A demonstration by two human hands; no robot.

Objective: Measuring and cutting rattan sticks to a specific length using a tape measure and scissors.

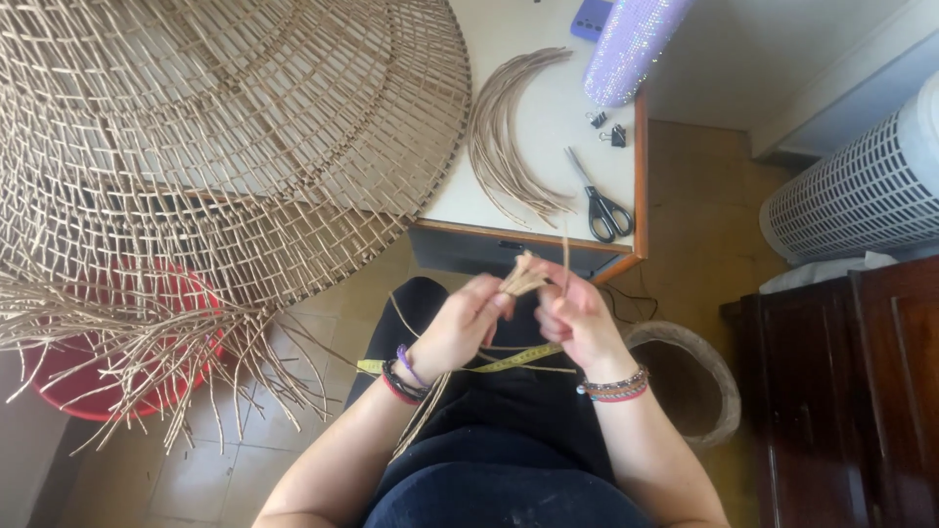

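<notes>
Over my lap, my left hand (462, 325) and my right hand (570, 321) meet on a small bunch of tan rattan strands (523, 280). Both hands pinch the bunch, whose cut ends stick up between the fingers. Long strands trail down from my left hand past the wrist. A yellow measuring tape (518, 359) lies across my lap under both wrists. A big open-weave rattan shade (210, 137) with loose hanging ends fills the upper left, partly resting on the table.
The white table (558, 103) with a wooden edge carries a curved bundle of rattan (504, 147), black scissors (602, 205), two binder clips (606, 129) and a sparkly purple object (631, 44). A red tub (73, 376) sits lower left, a woven basket (690, 376) and dark wooden cabinet (861, 391) right.
</notes>
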